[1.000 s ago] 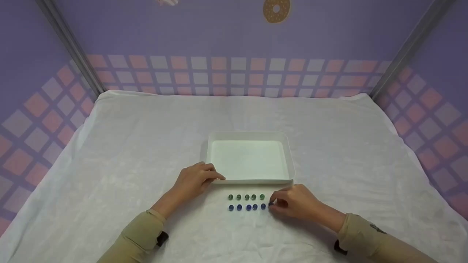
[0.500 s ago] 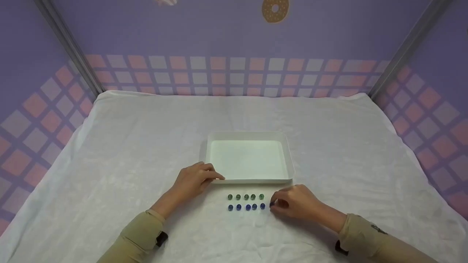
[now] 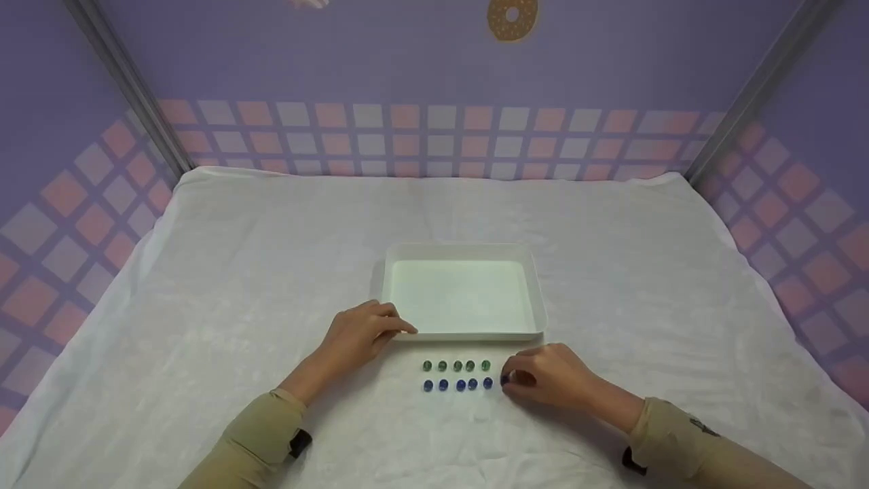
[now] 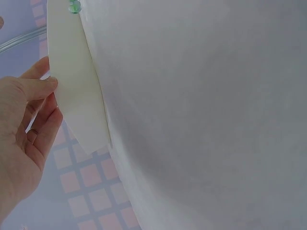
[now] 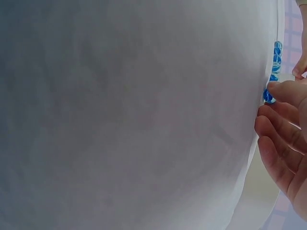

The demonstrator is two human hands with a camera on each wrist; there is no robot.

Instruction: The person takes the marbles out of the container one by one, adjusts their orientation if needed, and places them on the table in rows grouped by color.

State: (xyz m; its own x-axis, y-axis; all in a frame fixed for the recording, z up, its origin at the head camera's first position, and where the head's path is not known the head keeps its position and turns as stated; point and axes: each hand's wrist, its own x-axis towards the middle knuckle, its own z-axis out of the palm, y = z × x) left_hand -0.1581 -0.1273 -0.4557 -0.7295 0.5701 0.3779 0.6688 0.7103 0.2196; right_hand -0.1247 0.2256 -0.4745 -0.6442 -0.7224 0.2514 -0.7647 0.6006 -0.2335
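Observation:
My left hand (image 3: 361, 331) pinches the near-left rim of a shallow white tray (image 3: 475, 337), with the thumb on the outer wall in the left wrist view. Just right of the marble rows, my right hand (image 3: 555, 375) holds a blue glass marble (image 5: 269, 96) between thumb and fingertip, down at the cloth. A row of several green marbles (image 3: 457, 366) lies in front of the tray. Nearer to me runs a row of several blue marbles (image 3: 461, 385), and the held marble lines up with its right end. No marble lies in the tray.
A white cloth (image 3: 237, 251) covers the table and has small wrinkles at the right. Purple walls with a pink and white check band (image 3: 441, 136) enclose the back and sides. Grey metal posts (image 3: 129, 81) stand at the back corners.
Both hands stay almost where they were, the left on the tray rim and the right on the blue marble. The marble rows and tray have not moved.

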